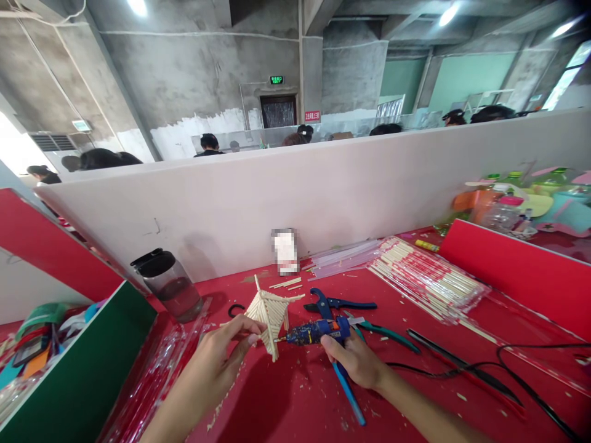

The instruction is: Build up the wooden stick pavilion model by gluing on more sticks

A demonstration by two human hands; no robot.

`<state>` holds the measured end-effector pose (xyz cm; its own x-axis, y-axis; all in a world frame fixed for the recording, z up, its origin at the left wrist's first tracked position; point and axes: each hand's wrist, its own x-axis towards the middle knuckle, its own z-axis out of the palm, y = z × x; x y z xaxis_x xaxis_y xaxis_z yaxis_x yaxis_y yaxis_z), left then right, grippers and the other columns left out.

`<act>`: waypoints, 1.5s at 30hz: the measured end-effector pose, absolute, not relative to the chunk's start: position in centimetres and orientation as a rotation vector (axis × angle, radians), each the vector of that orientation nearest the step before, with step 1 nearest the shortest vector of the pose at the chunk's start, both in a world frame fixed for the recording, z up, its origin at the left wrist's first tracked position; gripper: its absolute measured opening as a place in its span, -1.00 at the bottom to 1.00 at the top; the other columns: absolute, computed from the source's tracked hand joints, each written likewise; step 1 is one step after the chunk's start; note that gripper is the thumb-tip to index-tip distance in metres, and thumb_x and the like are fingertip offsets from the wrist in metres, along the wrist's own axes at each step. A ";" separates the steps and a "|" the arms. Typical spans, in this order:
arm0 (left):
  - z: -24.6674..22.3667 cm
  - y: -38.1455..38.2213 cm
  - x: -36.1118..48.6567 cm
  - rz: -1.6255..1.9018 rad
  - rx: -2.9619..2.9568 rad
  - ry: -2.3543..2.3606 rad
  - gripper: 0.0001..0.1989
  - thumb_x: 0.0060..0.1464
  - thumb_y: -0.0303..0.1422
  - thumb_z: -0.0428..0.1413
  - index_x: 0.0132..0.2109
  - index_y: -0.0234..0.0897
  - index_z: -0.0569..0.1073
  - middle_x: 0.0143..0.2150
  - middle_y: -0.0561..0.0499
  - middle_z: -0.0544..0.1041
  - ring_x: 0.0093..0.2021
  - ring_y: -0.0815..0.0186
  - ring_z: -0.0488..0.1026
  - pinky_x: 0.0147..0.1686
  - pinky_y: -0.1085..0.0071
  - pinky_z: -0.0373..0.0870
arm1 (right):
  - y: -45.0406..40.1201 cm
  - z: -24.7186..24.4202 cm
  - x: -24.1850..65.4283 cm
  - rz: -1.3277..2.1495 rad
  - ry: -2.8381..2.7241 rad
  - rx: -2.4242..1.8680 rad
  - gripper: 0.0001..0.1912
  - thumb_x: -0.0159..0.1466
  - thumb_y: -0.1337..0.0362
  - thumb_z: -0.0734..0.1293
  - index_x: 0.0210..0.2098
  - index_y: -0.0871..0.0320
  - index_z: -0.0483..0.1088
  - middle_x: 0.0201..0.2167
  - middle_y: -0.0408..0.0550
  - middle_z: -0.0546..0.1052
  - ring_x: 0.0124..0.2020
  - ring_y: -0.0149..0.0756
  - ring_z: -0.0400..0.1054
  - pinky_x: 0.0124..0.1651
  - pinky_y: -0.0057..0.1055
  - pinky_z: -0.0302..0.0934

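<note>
My left hand (pixel 235 344) pinches the edge of a small pavilion-like model (pixel 272 314) made of pale wooden sticks, with ribbed sloping sides and pointed corners. Gripped in my right hand (pixel 353 357) is a blue hot glue gun (pixel 314 332). Its nozzle points left and is at the model's near side; whether it touches cannot be made out. Just beyond the glue gun lie blue-handled cutters (pixel 339 303). Pliers with green handles (pixel 392 335) rest to the right, partly hidden by the gun and my hand. A blue stick-like handle (pixel 349 394) lies below my right hand.
A dark-lidded bottle (pixel 170 286) stands at the left, near a green panel (pixel 83 375). Bundled wooden sticks in plastic (pixel 425 277) lie at the right. A black cord (pixel 443 374) crosses the red table (pixel 295 406). A white partition (pixel 240 203) closes the back.
</note>
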<state>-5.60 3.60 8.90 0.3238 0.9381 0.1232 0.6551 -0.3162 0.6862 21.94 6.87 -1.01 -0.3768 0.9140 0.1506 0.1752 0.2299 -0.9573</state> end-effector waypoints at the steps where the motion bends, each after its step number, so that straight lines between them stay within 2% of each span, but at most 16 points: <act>1: 8.9 3.6 -5.6 0.709 2.068 1.396 -0.78 0.38 -0.26 -0.09 -0.13 -0.16 0.44 0.01 -0.10 0.62 -0.01 0.21 0.57 -0.02 0.39 0.46 | 6.8 -1.0 21.9 1.209 -1.729 -1.018 -0.38 0.28 -0.32 0.16 -0.58 0.07 0.21 -0.62 -0.18 0.25 -0.53 -0.30 0.16 -0.37 -0.33 0.12; 8: 8.9 3.5 -5.7 0.701 2.076 1.380 -0.77 0.39 -0.27 -0.10 -0.12 -0.15 0.43 -0.01 -0.08 0.61 -0.01 0.23 0.57 -0.03 0.41 0.44 | 6.9 -1.2 22.2 1.261 -1.740 -1.005 -0.35 0.27 -0.35 0.17 -0.60 0.08 0.21 -0.63 -0.19 0.24 -0.55 -0.32 0.15 -0.38 -0.34 0.11; 11: 8.9 3.5 -5.7 0.709 2.066 1.381 -0.77 0.39 -0.26 -0.09 -0.13 -0.16 0.43 0.01 -0.10 0.61 0.00 0.22 0.56 -0.02 0.40 0.43 | 7.0 -1.2 22.3 1.292 -1.738 -0.961 -0.35 0.30 -0.31 0.17 -0.59 0.11 0.29 -0.61 -0.15 0.31 -0.52 -0.31 0.20 -0.34 -0.33 0.14; 15: 8.9 3.7 -5.7 0.717 2.067 1.369 -0.77 0.39 -0.24 -0.09 -0.12 -0.16 0.44 0.02 -0.10 0.61 0.00 0.22 0.57 -0.02 0.40 0.44 | 7.1 -1.4 22.4 1.349 -1.697 -0.856 -0.40 0.35 -0.22 0.19 -0.41 0.17 0.51 -0.45 -0.05 0.50 -0.46 -0.29 0.26 -0.30 -0.34 0.18; 18: 8.9 3.7 -5.7 0.722 2.069 1.370 -0.78 0.38 -0.24 -0.08 -0.12 -0.15 0.44 0.00 -0.09 0.62 -0.01 0.22 0.57 -0.03 0.41 0.44 | 7.3 -1.5 22.3 1.363 -1.671 -0.828 -0.43 0.36 -0.19 0.20 -0.32 0.17 0.54 -0.39 -0.02 0.53 -0.44 -0.28 0.27 -0.30 -0.34 0.18; 22: 9.0 3.7 -5.6 0.723 2.062 1.362 -0.77 0.38 -0.23 -0.08 -0.12 -0.16 0.44 0.00 -0.09 0.62 -0.01 0.22 0.57 -0.04 0.42 0.45 | 7.2 -1.6 22.3 1.323 -1.678 -0.855 -0.44 0.35 -0.21 0.20 -0.38 0.16 0.46 -0.44 -0.05 0.49 -0.44 -0.27 0.28 -0.27 -0.32 0.21; 26: 9.0 3.7 -5.6 0.731 2.069 1.354 -0.77 0.38 -0.23 -0.07 -0.12 -0.16 0.45 0.01 -0.10 0.62 -0.01 0.22 0.58 -0.04 0.42 0.45 | 6.9 -1.4 22.2 1.220 -1.704 -0.867 -0.52 0.35 -0.18 0.21 -0.34 0.11 0.36 -0.49 -0.14 0.41 -0.45 -0.28 0.27 -0.29 -0.32 0.20; 29: 8.9 3.8 -5.6 0.733 2.073 1.347 -0.76 0.39 -0.23 -0.08 -0.14 -0.17 0.44 0.01 -0.10 0.62 0.00 0.23 0.57 -0.04 0.43 0.45 | 6.9 -1.2 22.1 1.039 -1.797 -0.787 -0.58 0.36 -0.11 0.22 -0.41 0.09 0.25 -0.48 -0.17 0.30 -0.46 -0.30 0.20 -0.36 -0.36 0.11; 34: 8.7 3.9 -5.8 0.736 2.091 1.355 -0.77 0.39 -0.23 -0.07 -0.12 -0.16 0.45 0.00 -0.08 0.62 -0.02 0.24 0.58 -0.05 0.45 0.45 | 7.0 -0.8 21.8 0.815 -1.913 -0.647 -0.57 0.39 0.00 0.19 -0.51 0.09 0.10 -0.48 -0.19 0.21 -0.46 -0.33 0.14 -0.38 -0.36 -0.01; 45: 8.7 3.9 -5.7 0.741 2.117 1.382 -0.77 0.38 -0.24 -0.07 -0.14 -0.16 0.46 -0.01 -0.08 0.64 -0.04 0.24 0.60 -0.06 0.44 0.46 | 6.8 -0.6 21.5 0.696 -1.972 -0.650 -0.57 0.41 0.00 0.15 -0.51 0.09 0.09 -0.51 -0.19 0.20 -0.46 -0.31 0.16 -0.38 -0.34 -0.01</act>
<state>-5.75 3.88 8.71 0.3362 0.9266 0.1688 0.6532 -0.3585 0.6670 21.48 6.75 -0.55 -0.4413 0.6809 0.5845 0.1633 0.7014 -0.6938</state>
